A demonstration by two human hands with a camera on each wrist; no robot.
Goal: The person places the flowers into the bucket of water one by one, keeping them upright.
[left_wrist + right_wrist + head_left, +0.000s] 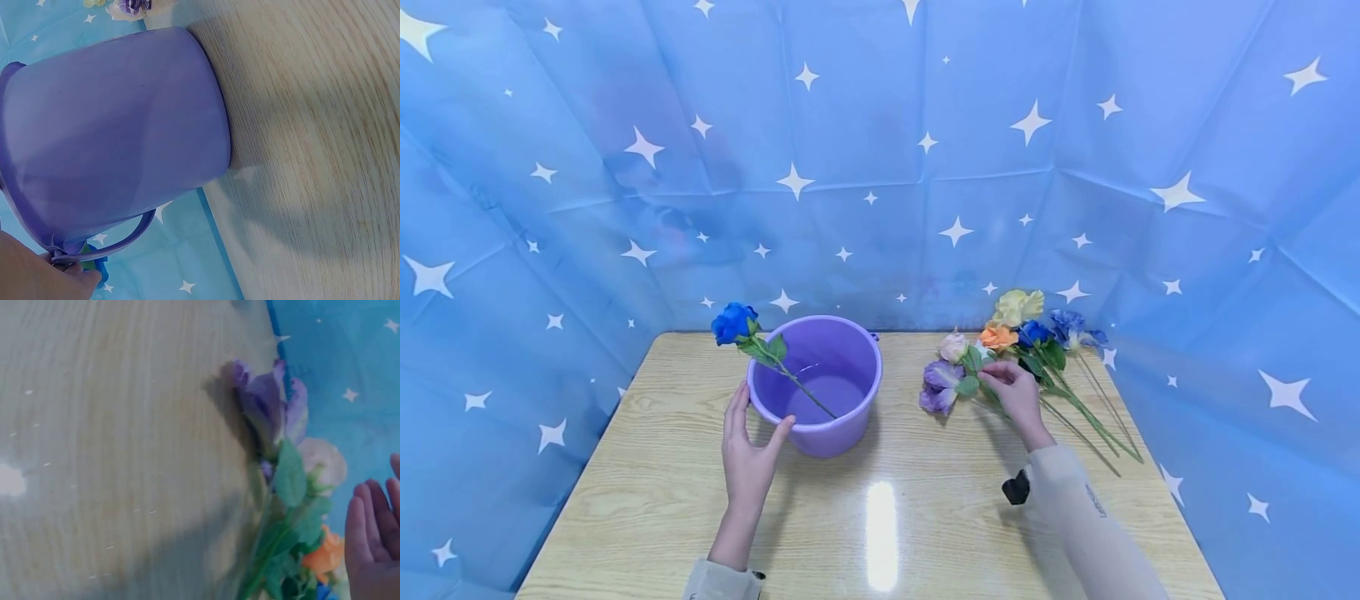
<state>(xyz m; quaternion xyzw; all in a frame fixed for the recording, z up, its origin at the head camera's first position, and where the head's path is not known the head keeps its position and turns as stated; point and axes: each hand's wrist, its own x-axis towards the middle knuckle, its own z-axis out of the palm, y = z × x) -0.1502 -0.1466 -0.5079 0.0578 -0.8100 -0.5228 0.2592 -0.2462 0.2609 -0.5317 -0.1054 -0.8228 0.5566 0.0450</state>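
In the head view a purple bucket [857, 417] stands on the table, its curved handle [134, 231] hanging down its side in the left wrist view. My left hand [750, 467] holds the bucket's rim, thumb at the front and fingers along the left side. A blue rose [734, 323] leans in the bucket, its bloom above the left rim and its stem inside. My right hand [1017, 396] hovers over the leaves of a pale pink rose [953, 347], fingers extended in the right wrist view [378, 531]. Close by lies a purple flower [942, 387].
More flowers lie at the table's back right: an orange one [997, 337], a pale yellow one [1019, 307], a blue rose [1034, 333] and a blue-violet one [1069, 325]. Their long stems [1093, 423] point toward the right edge. A starry blue curtain [880, 167] surrounds the wooden table [647, 500].
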